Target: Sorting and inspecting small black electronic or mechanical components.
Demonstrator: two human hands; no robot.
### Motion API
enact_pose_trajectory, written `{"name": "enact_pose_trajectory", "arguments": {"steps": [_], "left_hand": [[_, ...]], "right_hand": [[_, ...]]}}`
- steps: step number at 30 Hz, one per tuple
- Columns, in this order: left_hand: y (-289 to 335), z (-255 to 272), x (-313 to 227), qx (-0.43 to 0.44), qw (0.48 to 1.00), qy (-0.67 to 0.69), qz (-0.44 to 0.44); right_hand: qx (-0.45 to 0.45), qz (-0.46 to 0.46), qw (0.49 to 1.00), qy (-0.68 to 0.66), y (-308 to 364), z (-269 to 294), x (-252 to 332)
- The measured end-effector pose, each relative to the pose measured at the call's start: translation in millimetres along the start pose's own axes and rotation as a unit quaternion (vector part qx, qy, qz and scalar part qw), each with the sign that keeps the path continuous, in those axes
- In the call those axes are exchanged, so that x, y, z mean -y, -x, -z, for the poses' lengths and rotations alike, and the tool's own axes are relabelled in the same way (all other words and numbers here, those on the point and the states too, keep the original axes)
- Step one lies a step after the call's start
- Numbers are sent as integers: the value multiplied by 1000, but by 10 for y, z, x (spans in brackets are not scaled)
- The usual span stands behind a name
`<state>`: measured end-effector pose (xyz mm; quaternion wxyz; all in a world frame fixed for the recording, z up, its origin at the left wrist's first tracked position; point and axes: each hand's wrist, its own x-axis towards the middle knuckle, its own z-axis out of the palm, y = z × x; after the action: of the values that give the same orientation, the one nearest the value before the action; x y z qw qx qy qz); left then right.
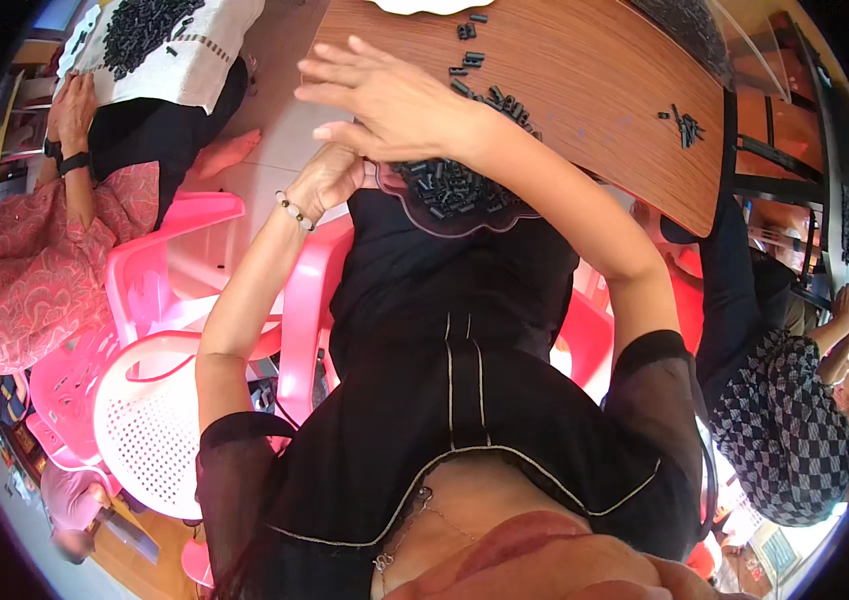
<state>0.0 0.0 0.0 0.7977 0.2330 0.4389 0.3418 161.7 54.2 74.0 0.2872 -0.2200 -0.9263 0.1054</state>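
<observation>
A see-through pinkish bowl with a scalloped rim (492, 229) rests over my lap at the table's near edge. Many small black tube-shaped pieces (449, 190) fill it. My left hand (332, 178), wearing a beaded bracelet (294, 211), is closed on the bowl's left rim; its fingertips are partly hidden. Across the bowl reaches my right forearm. My right hand (384, 98) hovers above and beyond my left one, with fingers spread and nothing in them. More black pieces (507, 103) lie on the brown wooden table (584, 75), just beyond the bowl and under my right forearm.
A small group of black pieces (685, 128) lies near the table's right edge. At the far edge is a white scalloped dish (434, 5). Pink plastic chairs (309, 300) stand around me. To the left sits a person beside a cloth (169, 75) heaped with black pieces; another sits right.
</observation>
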Motion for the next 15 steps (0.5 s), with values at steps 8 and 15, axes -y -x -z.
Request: {"name": "enact_pose_trajectory", "arguments": {"steps": [8, 15], "left_hand": [[-58, -74, 194, 26, 999, 30, 30], [8, -201, 96, 60, 997, 40, 36]], "right_hand": [[104, 3, 993, 55, 425, 153, 27], [77, -39, 996, 37, 828, 431, 203]]}}
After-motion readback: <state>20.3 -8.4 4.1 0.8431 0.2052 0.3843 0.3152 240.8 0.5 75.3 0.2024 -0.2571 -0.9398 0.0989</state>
